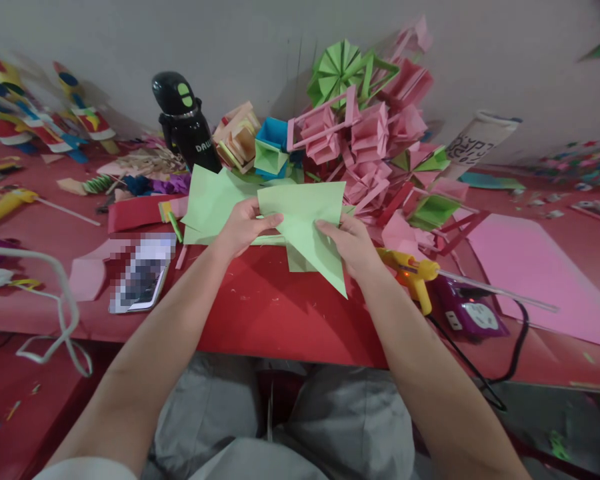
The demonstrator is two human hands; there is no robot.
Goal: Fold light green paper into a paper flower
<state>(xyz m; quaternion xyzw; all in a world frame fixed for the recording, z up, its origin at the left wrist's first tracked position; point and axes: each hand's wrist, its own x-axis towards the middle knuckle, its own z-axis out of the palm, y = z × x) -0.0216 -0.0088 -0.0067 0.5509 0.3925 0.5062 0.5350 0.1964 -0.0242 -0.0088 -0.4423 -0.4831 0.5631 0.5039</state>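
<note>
Between my two hands is a light green sheet of paper (303,207), held up over the red table, with one pointed corner hanging down at the right. My left hand (245,227) pinches its left edge, thumb on the near face. At the right edge my right hand (353,243) grips it the same way, the other fingers hidden behind. More green paper sheets (213,203) lie on the table behind and left of my left hand. A smaller piece of green paper (300,260) shows below the held sheet; whether it is joined to it I cannot tell.
A yellow glue gun (413,270) and a purple power strip (473,313) lie right of my right arm. A phone (145,273) is at the left. Behind stand a black bottle (187,127) and folded pink paper shapes (365,133). Pink paper (545,273) lies far right.
</note>
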